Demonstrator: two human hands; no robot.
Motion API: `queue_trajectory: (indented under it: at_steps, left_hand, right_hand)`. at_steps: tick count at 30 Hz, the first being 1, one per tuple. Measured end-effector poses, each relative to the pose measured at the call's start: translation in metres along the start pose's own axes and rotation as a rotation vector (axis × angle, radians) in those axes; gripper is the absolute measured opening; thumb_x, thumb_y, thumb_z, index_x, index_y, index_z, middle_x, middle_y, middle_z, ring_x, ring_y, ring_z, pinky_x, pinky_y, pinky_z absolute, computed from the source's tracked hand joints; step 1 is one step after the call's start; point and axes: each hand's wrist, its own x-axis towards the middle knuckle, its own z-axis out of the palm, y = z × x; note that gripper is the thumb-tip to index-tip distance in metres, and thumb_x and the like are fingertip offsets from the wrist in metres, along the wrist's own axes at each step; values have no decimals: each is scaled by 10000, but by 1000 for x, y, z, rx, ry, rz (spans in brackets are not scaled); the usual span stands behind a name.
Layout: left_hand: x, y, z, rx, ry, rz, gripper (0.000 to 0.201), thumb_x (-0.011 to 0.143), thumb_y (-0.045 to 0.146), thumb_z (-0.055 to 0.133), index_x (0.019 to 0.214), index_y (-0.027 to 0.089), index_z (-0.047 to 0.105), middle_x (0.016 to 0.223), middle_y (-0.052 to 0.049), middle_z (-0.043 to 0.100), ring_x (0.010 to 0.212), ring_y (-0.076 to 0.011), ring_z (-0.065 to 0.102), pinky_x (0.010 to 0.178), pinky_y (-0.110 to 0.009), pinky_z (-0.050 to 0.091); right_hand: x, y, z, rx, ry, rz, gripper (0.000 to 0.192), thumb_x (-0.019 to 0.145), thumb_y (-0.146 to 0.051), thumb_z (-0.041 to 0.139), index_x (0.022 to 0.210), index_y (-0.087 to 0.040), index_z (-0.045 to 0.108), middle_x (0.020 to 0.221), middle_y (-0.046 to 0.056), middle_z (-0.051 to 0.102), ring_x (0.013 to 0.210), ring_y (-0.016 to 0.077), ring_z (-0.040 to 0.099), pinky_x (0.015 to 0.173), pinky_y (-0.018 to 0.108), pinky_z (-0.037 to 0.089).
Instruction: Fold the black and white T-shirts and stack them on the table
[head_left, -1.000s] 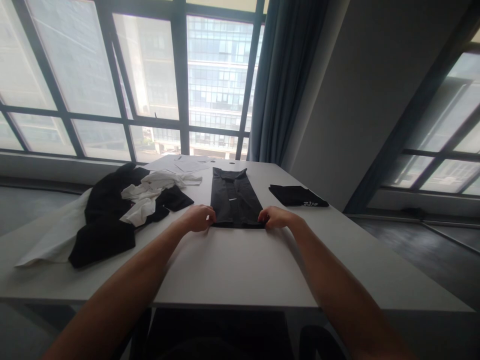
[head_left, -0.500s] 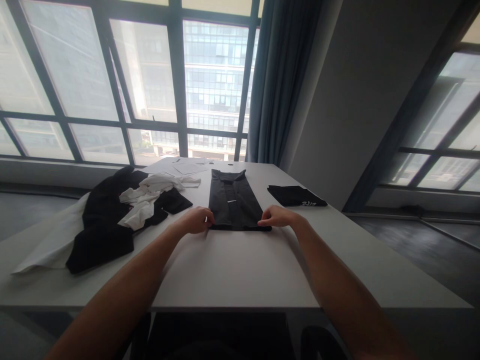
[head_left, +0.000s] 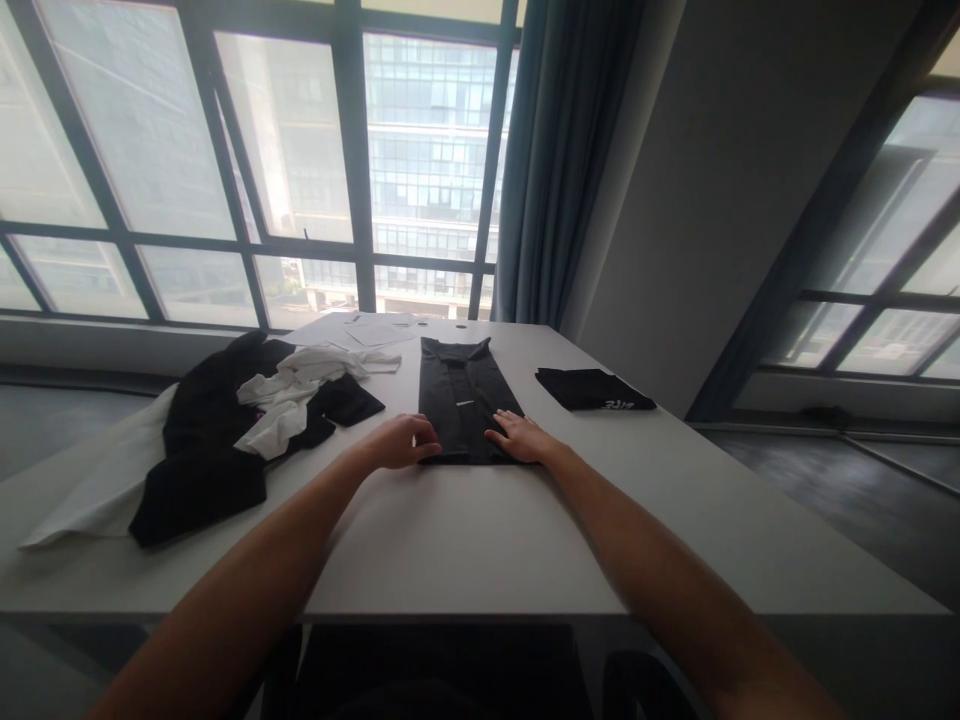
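A dark shirt, folded into a long rectangle with a small white mark near its middle, lies flat on the white table. Its collar end points toward the window. My right hand rests flat on the shirt's near right part, fingers spread. At the near left corner, my left hand touches the cloth with curved fingers, a gap showing between them and the thumb. Neither hand lifts the fabric.
On the left is a loose heap of black clothes with a crumpled white garment on top. A folded black garment with white lettering lies to the right. Paper sheets are at the far end, before the window.
My right hand has let go of the shirt's near right corner and moved left onto the cloth, opening flat. My left hand has loosened and shifted slightly right over its corner.
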Motion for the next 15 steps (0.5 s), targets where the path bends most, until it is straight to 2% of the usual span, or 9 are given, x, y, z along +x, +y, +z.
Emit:
queue_trajectory:
  at_steps: [3,6,11,13,15]
  left_hand:
    - [2,3,4,7,72,-20,381,916,500,496,997,205,723,1045,-71,700,911,-195,651,834,-300,514]
    - [6,0,12,8,80,-26,417,936,484,467,1144,193,681,1264,-101,645,1154,-238,600,1022,-366,454]
    - [7,-7,24,-1,-4,-40,527,924,476,487,1337,158,563,1462,-126,498,1375,-255,426,1153,-412,328]
    - [6,-7,25,-4,-55,-53,561,917,491,494,1365,155,538,1493,-129,458,1409,-259,378,1168,-421,301]
    - [5,-5,25,-2,-96,-62,588,908,508,508,1376,153,526,1515,-137,421,1429,-264,342,1173,-424,288]
  right_hand:
    - [-2,-5,-2,-17,68,-22,715,969,-588,339,1524,-138,318,1607,124,195,1490,270,145,1196,483,117]
    - [-3,-12,-1,-17,156,-72,732,972,-598,309,1541,-138,276,1619,110,147,1500,249,86,1202,459,93]
    - [0,-17,6,47,-65,-69,745,964,-653,219,1558,-205,234,1623,85,137,1500,247,90,1198,469,86]
    - [0,-17,7,55,-56,-70,733,969,-641,219,1558,-206,233,1623,84,139,1499,242,99,1197,471,88]
    - [0,-17,6,56,39,-88,727,978,-622,215,1557,-183,235,1619,94,156,1498,232,109,1198,462,91]
